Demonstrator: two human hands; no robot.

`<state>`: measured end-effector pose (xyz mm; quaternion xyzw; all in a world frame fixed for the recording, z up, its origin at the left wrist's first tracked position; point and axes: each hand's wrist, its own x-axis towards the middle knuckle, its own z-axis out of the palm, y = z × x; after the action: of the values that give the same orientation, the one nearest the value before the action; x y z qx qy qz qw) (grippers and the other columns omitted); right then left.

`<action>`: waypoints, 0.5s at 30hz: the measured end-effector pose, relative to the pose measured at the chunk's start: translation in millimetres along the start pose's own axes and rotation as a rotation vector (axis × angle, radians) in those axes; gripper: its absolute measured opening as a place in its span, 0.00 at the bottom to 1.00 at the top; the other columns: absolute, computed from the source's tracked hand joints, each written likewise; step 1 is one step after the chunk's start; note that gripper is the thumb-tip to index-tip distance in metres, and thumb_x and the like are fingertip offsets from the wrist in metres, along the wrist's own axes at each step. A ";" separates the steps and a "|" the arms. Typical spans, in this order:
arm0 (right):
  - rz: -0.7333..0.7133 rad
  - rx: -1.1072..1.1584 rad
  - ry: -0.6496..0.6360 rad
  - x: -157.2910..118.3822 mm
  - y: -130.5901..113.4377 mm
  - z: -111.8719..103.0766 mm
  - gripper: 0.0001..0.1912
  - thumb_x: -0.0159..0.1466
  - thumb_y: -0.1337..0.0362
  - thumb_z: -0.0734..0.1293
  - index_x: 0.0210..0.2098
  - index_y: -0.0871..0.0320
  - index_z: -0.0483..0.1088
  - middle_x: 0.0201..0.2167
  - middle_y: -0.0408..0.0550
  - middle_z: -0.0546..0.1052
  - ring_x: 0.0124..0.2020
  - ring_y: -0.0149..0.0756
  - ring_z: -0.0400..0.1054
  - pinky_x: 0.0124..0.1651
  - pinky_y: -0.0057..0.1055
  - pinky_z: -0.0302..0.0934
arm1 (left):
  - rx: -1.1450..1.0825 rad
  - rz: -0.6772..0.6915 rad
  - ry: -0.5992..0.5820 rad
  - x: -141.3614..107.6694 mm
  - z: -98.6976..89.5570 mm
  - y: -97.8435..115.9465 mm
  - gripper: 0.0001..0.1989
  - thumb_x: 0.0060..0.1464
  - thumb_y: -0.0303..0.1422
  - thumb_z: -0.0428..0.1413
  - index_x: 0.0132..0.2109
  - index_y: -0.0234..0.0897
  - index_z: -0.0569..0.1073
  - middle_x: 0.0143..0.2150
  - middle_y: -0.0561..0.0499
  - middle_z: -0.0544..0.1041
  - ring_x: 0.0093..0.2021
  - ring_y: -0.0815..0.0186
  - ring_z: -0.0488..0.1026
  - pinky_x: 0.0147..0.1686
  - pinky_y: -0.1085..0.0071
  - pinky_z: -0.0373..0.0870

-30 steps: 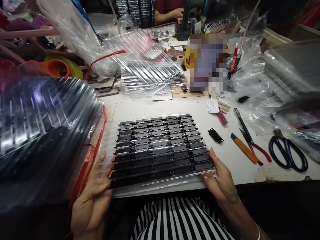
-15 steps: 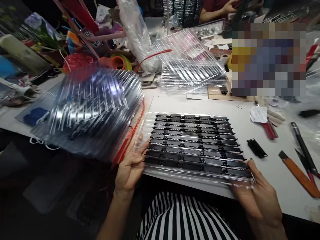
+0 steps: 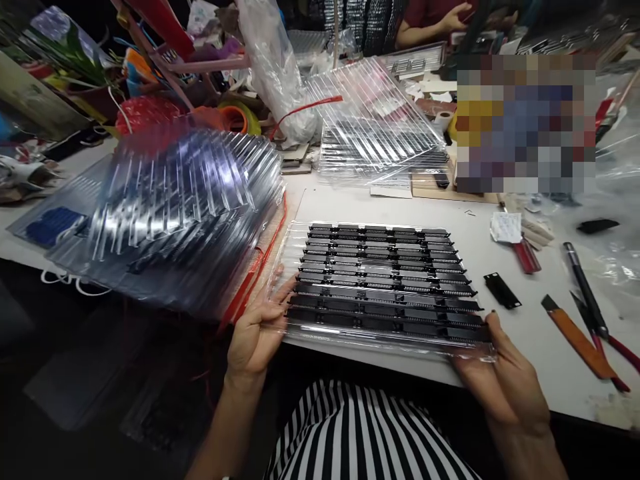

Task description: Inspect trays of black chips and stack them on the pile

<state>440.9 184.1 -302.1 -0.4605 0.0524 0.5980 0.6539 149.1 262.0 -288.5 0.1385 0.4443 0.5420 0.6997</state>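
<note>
A clear plastic tray [image 3: 287, 250] lies across the table's front edge, tilted a little towards me. Rows of small black comb-like plastic parts [image 3: 379, 275] fill most of it; a strip on its left side holds none. My left hand [image 3: 257, 337] grips the tray's left front corner, thumb on top and fingers partly seen through the plastic. At the right front corner my right hand [image 3: 510, 373] is closed on the edge, its thumb over the rim and its other fingers underneath, partly hidden.
Left of the tray is a stack of clear ridged trays [image 3: 185, 180], with red strapping [image 3: 250, 283] alongside. More filled trays [image 3: 380, 127] stand behind. On the right lie a black part [image 3: 503, 291], an orange-handled blade [image 3: 580, 337] and pliers [image 3: 595, 300]. A co-worker's hand [image 3: 457, 17] shows at the back.
The view has shifted slightly, so most things sit a little further left. Both hands keep their hold on the tray, which has hardly moved.
</note>
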 end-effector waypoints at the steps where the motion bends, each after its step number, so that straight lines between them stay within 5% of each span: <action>1: -0.011 -0.008 -0.028 0.5 0.3 -1.1 0.14 0.66 0.57 0.59 0.42 0.49 0.75 0.44 0.43 0.78 0.47 0.37 0.71 0.56 0.40 0.64 | -0.004 -0.001 0.008 0.0 0.2 0.0 0.37 0.43 0.12 0.44 0.62 0.31 0.61 0.54 0.43 0.74 0.58 0.63 0.66 0.57 0.70 0.64; 7: -0.012 -0.037 -0.230 0.9 0.2 -2.4 0.14 0.64 0.55 0.62 0.42 0.52 0.76 0.43 0.46 0.78 0.49 0.40 0.70 0.56 0.43 0.62 | -0.084 0.021 0.035 2.3 -2.7 0.2 0.39 0.44 0.13 0.42 0.65 0.35 0.56 0.60 0.46 0.68 0.61 0.61 0.62 0.55 0.68 0.67; 15: -0.058 -0.011 -0.288 1.4 -2.0 -1.5 0.13 0.65 0.57 0.63 0.41 0.57 0.76 0.41 0.47 0.79 0.47 0.38 0.70 0.53 0.37 0.63 | -0.088 -0.058 0.123 8.0 -4.8 5.4 0.41 0.41 0.12 0.42 0.64 0.38 0.57 0.58 0.49 0.70 0.59 0.64 0.64 0.54 0.70 0.65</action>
<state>443.7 184.4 -302.7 -0.3747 -0.0588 0.6390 0.6692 142.1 269.7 -291.3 0.0613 0.4660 0.5480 0.6919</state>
